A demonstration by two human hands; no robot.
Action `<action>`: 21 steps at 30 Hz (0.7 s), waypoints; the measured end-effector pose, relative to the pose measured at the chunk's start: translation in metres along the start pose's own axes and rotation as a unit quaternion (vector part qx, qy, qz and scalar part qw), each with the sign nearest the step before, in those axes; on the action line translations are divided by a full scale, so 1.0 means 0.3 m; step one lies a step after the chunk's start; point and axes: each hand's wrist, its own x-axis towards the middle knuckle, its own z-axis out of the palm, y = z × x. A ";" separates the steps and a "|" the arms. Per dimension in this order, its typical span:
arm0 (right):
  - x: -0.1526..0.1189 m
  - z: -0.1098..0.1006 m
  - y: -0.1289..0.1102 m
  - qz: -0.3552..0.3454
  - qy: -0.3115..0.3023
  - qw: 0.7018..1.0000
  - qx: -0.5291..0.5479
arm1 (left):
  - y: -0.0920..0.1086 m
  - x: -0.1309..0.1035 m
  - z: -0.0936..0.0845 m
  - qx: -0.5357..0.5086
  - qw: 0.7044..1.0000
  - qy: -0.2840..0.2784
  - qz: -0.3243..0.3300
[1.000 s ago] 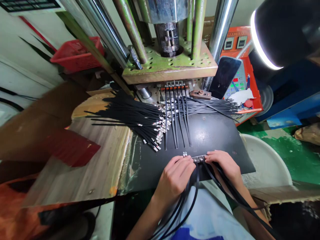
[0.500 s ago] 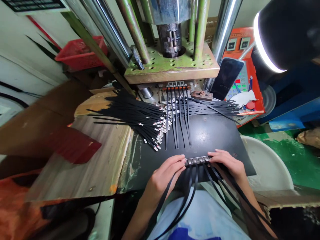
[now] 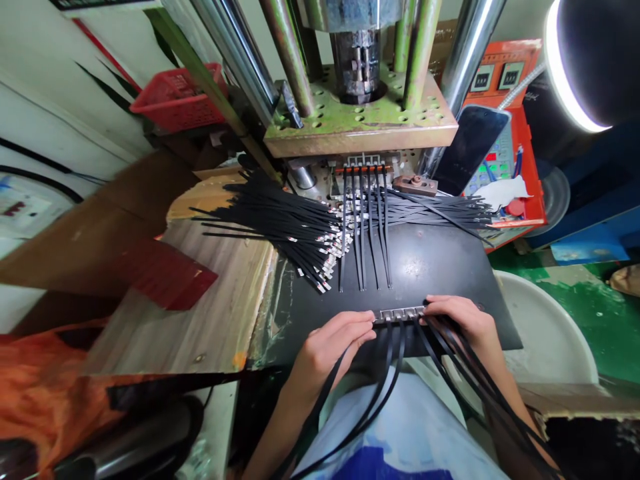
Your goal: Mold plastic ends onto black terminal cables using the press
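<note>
A narrow metal strip with several slots [image 3: 401, 314] is held low over the front of the black plate [image 3: 425, 257]. My left hand [image 3: 337, 341] pinches its left end and my right hand [image 3: 464, 319] pinches its right end. Black flat cables [image 3: 400, 353] run from the strip back toward my body, some passing over my forearms. Ahead, a similar slotted metal piece [image 3: 366, 160] sits under the press, and several black cables [image 3: 363, 227] hang from it onto the plate. What my fingertips cover at the strip's ends is hidden.
A heap of black cables with pale tips [image 3: 285, 217] lies left of centre, and another bundle [image 3: 445, 210] on the right. Above stands the green press plate [image 3: 357, 130]. A phone [image 3: 467, 147], an orange control box [image 3: 535, 187], a lamp [image 3: 575, 67] and a red basket [image 3: 180, 100] surround it.
The whole view has shifted a little, so the scene sits farther right in the picture. Both hands still hold the strip's ends, with only slight finger movement.
</note>
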 end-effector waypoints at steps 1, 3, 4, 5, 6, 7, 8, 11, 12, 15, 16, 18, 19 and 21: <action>-0.002 0.000 0.003 0.004 0.001 1.000 0.010 | 0.002 0.000 0.002 0.009 1.000 -0.004 0.006; -0.008 0.001 0.013 0.015 0.004 0.999 0.030 | 0.008 0.000 0.006 0.033 0.999 -0.014 0.019; -0.013 0.002 0.019 0.019 0.005 0.999 0.040 | 0.012 -0.001 0.009 0.048 0.998 -0.020 0.026; -0.017 0.002 0.026 0.021 0.007 0.998 0.051 | 0.017 0.000 0.011 0.065 0.997 -0.027 0.031; -0.021 0.002 0.032 0.023 0.010 0.998 0.062 | 0.023 0.001 0.013 0.084 0.995 -0.033 0.037; -0.025 0.001 0.038 0.026 0.014 0.997 0.072 | 0.029 0.004 0.016 0.104 0.993 -0.043 0.043; -0.029 -0.002 0.043 0.030 0.020 0.996 0.081 | 0.035 0.009 0.019 0.124 0.989 -0.054 0.053; -0.045 -0.019 0.059 0.053 0.046 0.993 0.094 | 0.045 0.030 0.029 0.184 0.975 -0.079 0.100; -0.054 -0.029 0.064 0.062 0.055 0.992 0.093 | 0.044 0.038 0.032 0.195 0.971 -0.090 0.109; -0.097 -0.067 0.080 0.109 0.086 0.988 0.067 | 0.030 0.049 0.037 0.182 0.972 -0.126 0.083; -0.117 -0.082 0.084 0.135 0.099 0.984 0.054 | 0.021 0.047 0.038 0.165 0.975 -0.133 0.068; -0.161 -0.112 0.091 0.185 0.130 0.974 0.030 | 0.000 0.035 0.039 0.132 0.981 -0.132 0.052; -0.183 -0.127 0.092 0.199 0.147 0.969 0.021 | -0.013 0.026 0.038 0.120 0.983 -0.127 0.052; -0.224 -0.157 0.093 0.209 0.179 0.961 0.018 | -0.043 0.006 0.031 0.107 0.985 -0.125 0.059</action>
